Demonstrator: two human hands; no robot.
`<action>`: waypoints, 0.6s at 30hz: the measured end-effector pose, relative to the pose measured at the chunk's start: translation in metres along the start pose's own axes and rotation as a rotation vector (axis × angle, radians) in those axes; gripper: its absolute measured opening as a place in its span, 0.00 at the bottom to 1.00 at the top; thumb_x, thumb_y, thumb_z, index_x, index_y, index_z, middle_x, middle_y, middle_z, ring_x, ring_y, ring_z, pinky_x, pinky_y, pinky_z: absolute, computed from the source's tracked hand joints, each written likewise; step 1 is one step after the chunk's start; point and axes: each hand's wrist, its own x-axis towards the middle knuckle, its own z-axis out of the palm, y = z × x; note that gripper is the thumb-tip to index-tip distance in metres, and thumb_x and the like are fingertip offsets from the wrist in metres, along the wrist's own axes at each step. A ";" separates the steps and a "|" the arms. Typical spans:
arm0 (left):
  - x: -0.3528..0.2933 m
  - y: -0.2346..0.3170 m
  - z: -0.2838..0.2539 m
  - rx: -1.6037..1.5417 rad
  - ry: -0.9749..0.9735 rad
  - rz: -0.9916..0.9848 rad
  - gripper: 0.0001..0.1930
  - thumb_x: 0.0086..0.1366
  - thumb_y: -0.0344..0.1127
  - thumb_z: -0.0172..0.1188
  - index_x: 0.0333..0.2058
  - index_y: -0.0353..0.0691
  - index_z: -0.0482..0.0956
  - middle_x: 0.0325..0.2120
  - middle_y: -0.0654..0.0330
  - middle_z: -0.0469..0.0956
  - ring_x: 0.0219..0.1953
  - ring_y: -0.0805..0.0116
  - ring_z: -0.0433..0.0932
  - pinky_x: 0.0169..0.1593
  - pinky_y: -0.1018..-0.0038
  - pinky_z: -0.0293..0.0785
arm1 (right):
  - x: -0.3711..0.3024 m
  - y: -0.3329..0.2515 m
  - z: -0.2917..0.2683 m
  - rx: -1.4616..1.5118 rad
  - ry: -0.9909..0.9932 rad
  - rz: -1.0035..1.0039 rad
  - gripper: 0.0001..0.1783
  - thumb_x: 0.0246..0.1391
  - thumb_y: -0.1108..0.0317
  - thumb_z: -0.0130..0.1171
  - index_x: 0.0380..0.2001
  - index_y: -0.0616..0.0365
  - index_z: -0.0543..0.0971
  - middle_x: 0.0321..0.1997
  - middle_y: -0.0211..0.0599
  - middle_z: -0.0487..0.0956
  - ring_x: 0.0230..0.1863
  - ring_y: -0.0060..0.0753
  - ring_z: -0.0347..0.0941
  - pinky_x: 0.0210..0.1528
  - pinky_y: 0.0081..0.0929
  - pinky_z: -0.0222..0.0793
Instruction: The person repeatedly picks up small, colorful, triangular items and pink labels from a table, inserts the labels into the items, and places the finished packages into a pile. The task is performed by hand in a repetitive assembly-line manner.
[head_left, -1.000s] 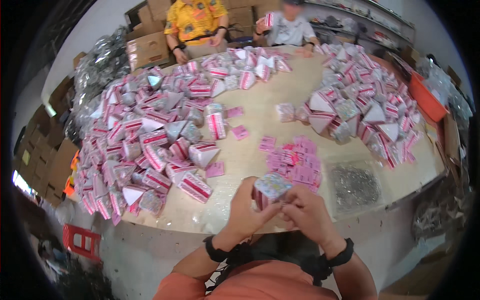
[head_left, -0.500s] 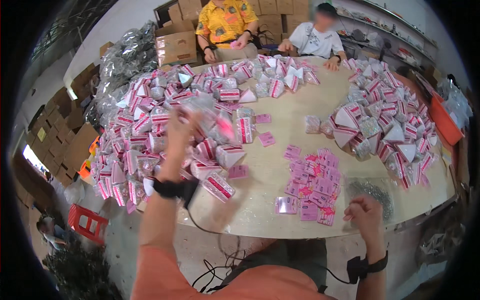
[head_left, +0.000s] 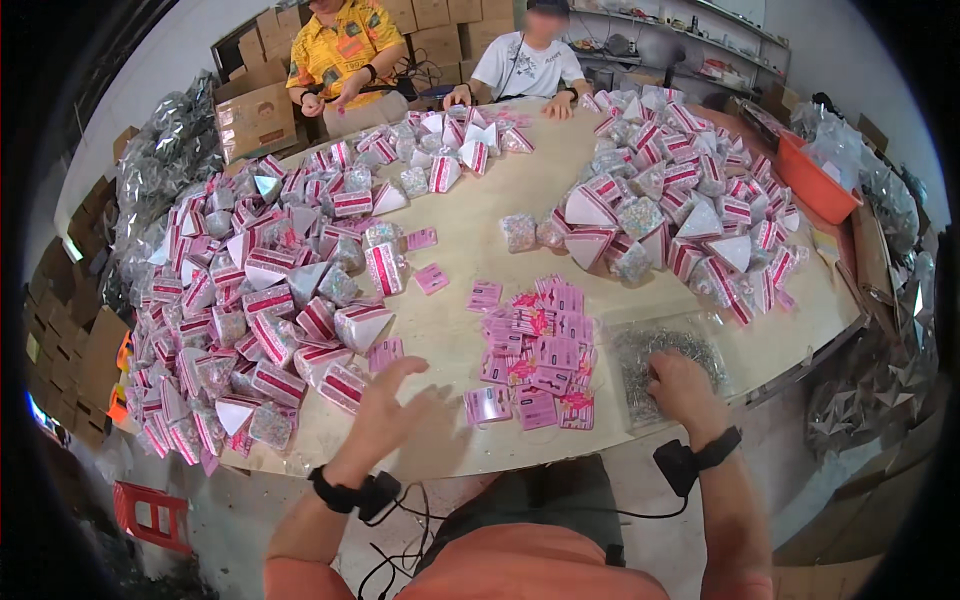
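My left hand (head_left: pixel 393 408) hovers over the near edge of the table, thumb and fingers apart, holding nothing. Just beyond it lie a pink card (head_left: pixel 385 353) and a wedge-shaped pack with a pink-and-white band (head_left: pixel 342 386). My right hand (head_left: pixel 690 392) is at a heap of small silvery metal pieces (head_left: pixel 668 352) on a clear plastic sheet or shallow tray. Its fingers are bent together at the heap, and whatever they pinch is too small to make out. Between my hands spreads a loose stack of pink printed cards (head_left: pixel 540 350).
A big pile of wrapped packs (head_left: pixel 260 300) covers the table's left side; another pile (head_left: pixel 680 190) lies at the right. Two people sit across the table (head_left: pixel 470 240). An orange bin (head_left: pixel 815 180) stands at far right, a red stool (head_left: pixel 150 515) on the floor at left.
My left hand has drawn back from the left pile toward me and is empty. My right hand has moved onto the metal pieces. The whole view has swung to the right.
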 end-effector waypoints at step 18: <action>-0.011 0.015 0.057 0.093 -0.214 0.152 0.20 0.53 0.35 0.61 0.45 0.35 0.71 0.42 0.50 0.73 0.45 0.53 0.71 0.50 0.64 0.67 | 0.001 0.011 -0.026 0.553 0.279 0.149 0.04 0.41 0.76 0.56 0.23 0.65 0.72 0.19 0.41 0.71 0.23 0.35 0.71 0.27 0.30 0.65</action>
